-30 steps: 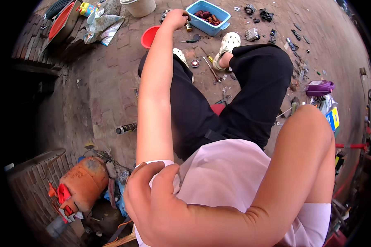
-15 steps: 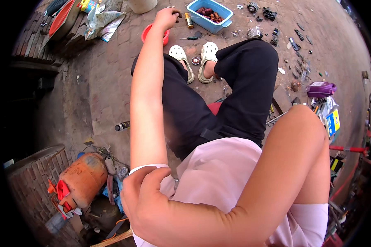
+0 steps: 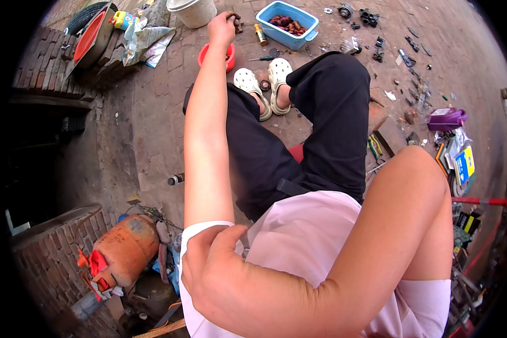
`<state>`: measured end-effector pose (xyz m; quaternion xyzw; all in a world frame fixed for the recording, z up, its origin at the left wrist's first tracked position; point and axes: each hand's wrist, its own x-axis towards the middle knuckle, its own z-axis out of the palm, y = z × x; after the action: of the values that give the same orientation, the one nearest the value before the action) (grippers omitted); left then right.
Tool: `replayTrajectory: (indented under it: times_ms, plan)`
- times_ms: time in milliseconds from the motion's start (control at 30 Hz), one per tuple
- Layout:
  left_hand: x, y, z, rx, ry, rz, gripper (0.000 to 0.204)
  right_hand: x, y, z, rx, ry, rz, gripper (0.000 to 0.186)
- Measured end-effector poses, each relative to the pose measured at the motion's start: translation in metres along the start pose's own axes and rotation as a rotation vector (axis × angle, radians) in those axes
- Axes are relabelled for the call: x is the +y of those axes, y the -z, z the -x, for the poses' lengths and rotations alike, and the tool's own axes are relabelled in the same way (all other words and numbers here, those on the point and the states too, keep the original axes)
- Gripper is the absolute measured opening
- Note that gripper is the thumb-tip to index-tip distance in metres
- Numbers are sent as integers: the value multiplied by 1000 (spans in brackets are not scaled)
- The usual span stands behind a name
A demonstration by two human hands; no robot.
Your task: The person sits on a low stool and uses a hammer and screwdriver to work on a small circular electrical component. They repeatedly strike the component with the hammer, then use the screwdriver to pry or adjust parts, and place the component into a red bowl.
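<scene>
My left arm stretches forward, its hand (image 3: 224, 29) above the floor near a red bowl (image 3: 228, 58). The fingers are dark-stained and loosely bent but apart, with nothing seen in them. Bent across my chest, my right arm brings my right hand (image 3: 217, 270) to the left sleeve (image 3: 201, 230); its fingers wrap over the sleeve at the upper arm, and their tips are hidden. Right of my left hand stand a small yellowish bottle (image 3: 260, 35) and a light-blue basin (image 3: 276, 35) holding reddish-brown pieces. A screwdriver (image 3: 263, 58) lies on the bricks between basin and shoes.
A whitish bucket (image 3: 192, 14) stands beyond the red bowl. Dark metal parts (image 3: 368, 17) and a purple jug (image 3: 447, 119) lie to the right. At lower left are an orange gas cylinder (image 3: 127, 248) and a brick wall (image 3: 53, 265). Between my feet sits a small round part (image 3: 264, 85).
My left hand has drawn in slightly, its fingers hanging lower and less spread. My feet have shifted closer together. My right hand keeps its place on the sleeve.
</scene>
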<state>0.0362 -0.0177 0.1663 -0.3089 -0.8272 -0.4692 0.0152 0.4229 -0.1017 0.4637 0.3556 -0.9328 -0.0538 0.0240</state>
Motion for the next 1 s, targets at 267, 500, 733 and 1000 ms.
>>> replayTrajectory:
  times_ms: [267, 500, 733, 1000]
  plan:
    - [-45, -14, -24, 138, -101, -108, 18, 14, -13, 0, 47, -11, -39, 25]
    - [-4, -12, -21, 57, 178, 49, 19, 32, -34, -7, 115, -100, -184, 20]
    - [-12, -22, -28, 220, 27, -137, 17, 34, -18, -5, 38, -199, -343, 15]
    - [-77, -11, -38, 274, -182, -222, 15, 31, -31, -11, 160, -149, -258, 10]
